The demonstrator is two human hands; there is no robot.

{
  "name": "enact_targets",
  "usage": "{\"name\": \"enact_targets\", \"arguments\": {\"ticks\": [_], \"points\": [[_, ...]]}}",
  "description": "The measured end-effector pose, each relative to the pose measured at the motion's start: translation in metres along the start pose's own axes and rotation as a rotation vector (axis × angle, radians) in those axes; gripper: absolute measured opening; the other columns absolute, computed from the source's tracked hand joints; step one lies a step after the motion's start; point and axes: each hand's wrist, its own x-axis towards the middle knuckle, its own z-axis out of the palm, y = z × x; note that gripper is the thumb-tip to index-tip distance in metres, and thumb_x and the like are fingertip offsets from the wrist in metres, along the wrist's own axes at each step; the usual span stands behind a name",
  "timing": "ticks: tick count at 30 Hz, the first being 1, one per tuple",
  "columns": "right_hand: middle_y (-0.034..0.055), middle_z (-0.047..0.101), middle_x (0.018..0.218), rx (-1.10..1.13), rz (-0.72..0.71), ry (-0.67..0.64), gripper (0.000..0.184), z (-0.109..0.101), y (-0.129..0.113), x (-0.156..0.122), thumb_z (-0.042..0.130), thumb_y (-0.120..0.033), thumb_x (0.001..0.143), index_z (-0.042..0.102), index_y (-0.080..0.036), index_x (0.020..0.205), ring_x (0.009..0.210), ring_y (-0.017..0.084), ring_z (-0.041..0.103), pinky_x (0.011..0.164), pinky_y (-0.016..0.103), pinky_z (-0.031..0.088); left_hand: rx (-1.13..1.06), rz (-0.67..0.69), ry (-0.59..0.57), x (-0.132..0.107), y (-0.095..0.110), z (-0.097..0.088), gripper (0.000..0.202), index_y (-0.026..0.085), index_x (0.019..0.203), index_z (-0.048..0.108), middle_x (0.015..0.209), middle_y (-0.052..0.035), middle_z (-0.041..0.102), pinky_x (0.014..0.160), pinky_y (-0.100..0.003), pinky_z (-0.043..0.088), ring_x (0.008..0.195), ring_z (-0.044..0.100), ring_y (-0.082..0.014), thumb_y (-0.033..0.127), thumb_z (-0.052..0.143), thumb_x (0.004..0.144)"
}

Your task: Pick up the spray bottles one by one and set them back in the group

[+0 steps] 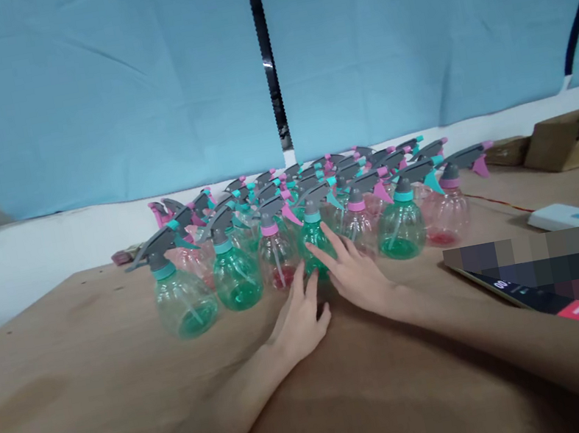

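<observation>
A green spray bottle with a grey trigger head and a teal collar stands at the front of a crowd of spray bottles on the brown tabletop. The right hand lies just in front of it. Its fingers are spread open and rest against the bottle's round body, not closed around it. The left hand is in front of the bottle and a little to its left, palm down. Its fingers are open too, and their tips reach the gap between this bottle and the pink spray bottle just to its left.

All the bottles are clear tinted plastic, some green and some pink, with a thin dip tube showing inside. The colour is deeper at each base, but whether that is liquid cannot be told.

Well to the right of the green bottle lie a white box and a dark flat device, which is partly blurred out. Cardboard boxes sit farther back on that side. Behind the bottles hangs a blue sheet.
</observation>
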Motion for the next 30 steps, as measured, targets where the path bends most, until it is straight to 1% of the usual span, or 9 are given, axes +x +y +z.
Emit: {"name": "enact_targets", "arguments": {"ticks": [3,6,9,12,17,20,22,25,30], "points": [[0.009,0.005,0.15,0.049,-0.019,0.012,0.073,0.006,0.003,0.003,0.045,0.001,0.073,0.028,-0.025,0.139,0.126,0.038,0.028,0.08,0.049,0.052,0.036,0.003,-0.008,0.0,0.0,0.0,0.049,0.005,0.129,0.034,0.143,-0.0216,0.019,0.1,-0.043,0.039,0.128,0.032,-0.0316,0.021,0.043,0.083],[0.0096,-0.004,0.15,0.096,-0.047,0.037,0.077,0.013,0.005,0.003,0.045,0.004,0.071,0.025,-0.022,0.14,0.13,0.039,0.019,0.093,0.053,0.042,0.08,0.02,-0.023,0.001,0.0,-0.001,0.043,0.005,0.124,0.042,0.135,-0.0212,0.035,0.101,-0.043,0.037,0.123,0.04,-0.0301,0.02,0.043,0.083],[0.0085,-0.014,0.149,0.157,-0.086,0.079,0.081,0.018,0.006,-0.005,0.044,0.004,0.072,0.016,-0.023,0.143,0.134,0.038,0.006,0.099,0.054,0.034,0.08,0.047,-0.05,0.002,0.001,-0.001,0.034,0.008,0.115,0.05,0.12,-0.0164,0.052,0.098,-0.041,0.04,0.112,0.051,-0.0254,0.019,0.041,0.084],[0.0089,-0.015,0.149,0.227,-0.132,0.086,0.075,0.02,0.006,-0.022,0.045,-0.002,0.077,0.015,-0.022,0.143,0.134,0.034,-0.003,0.102,0.054,0.028,0.069,0.069,-0.062,0.003,0.0,-0.001,0.029,0.011,0.108,0.056,0.113,-0.0124,0.057,0.095,-0.037,0.042,0.106,0.055,-0.0219,0.019,0.039,0.086],[0.0127,0.007,0.15,0.329,-0.155,-0.074,0.049,0.01,0.013,-0.054,0.041,-0.019,0.087,0.037,-0.012,0.135,0.136,0.028,0.006,0.106,0.046,0.027,0.078,0.075,-0.105,0.001,0.0,-0.001,0.036,0.01,0.117,0.052,0.124,-0.0127,0.053,0.101,-0.038,0.037,0.116,0.048,-0.022,0.02,0.035,0.087],[0.0115,0.029,0.144,0.35,-0.183,-0.189,0.046,0.001,0.019,-0.066,0.038,-0.027,0.09,0.04,-0.014,0.134,0.133,0.023,0.021,0.106,0.043,0.028,0.083,0.078,-0.16,-0.004,0.001,-0.002,0.042,0.011,0.127,0.045,0.136,-0.0119,0.042,0.105,-0.041,0.031,0.126,0.037,-0.0227,0.026,0.035,0.089],[0.0092,0.037,0.14,0.353,-0.204,-0.236,0.046,-0.005,0.022,-0.069,0.037,-0.028,0.091,0.038,-0.017,0.136,0.131,0.021,0.028,0.106,0.042,0.028,0.086,0.079,-0.202,-0.007,0.001,-0.002,0.046,0.014,0.131,0.04,0.141,-0.0103,0.035,0.106,-0.043,0.027,0.131,0.03,-0.023,0.033,0.035,0.09],[0.0083,0.039,0.139,0.354,-0.215,-0.261,0.047,-0.009,0.025,-0.071,0.037,-0.028,0.091,0.037,-0.016,0.136,0.13,0.021,0.029,0.106,0.042,0.027,0.095,0.084,-0.245,-0.01,0.001,-0.004,0.049,0.017,0.134,0.037,0.144,-0.0081,0.03,0.108,-0.045,0.024,0.133,0.024,-0.0228,0.039,0.033,0.091],[0.0095,0.039,0.139,0.35,-0.217,-0.265,0.046,-0.01,0.024,-0.07,0.037,-0.028,0.091,0.039,-0.014,0.135,0.13,0.021,0.03,0.106,0.043,0.028,0.103,0.097,-0.265,-0.01,0.002,-0.007,0.048,0.017,0.134,0.038,0.145,-0.0076,0.028,0.108,-0.045,0.022,0.134,0.022,-0.0227,0.039,0.033,0.091]]}}
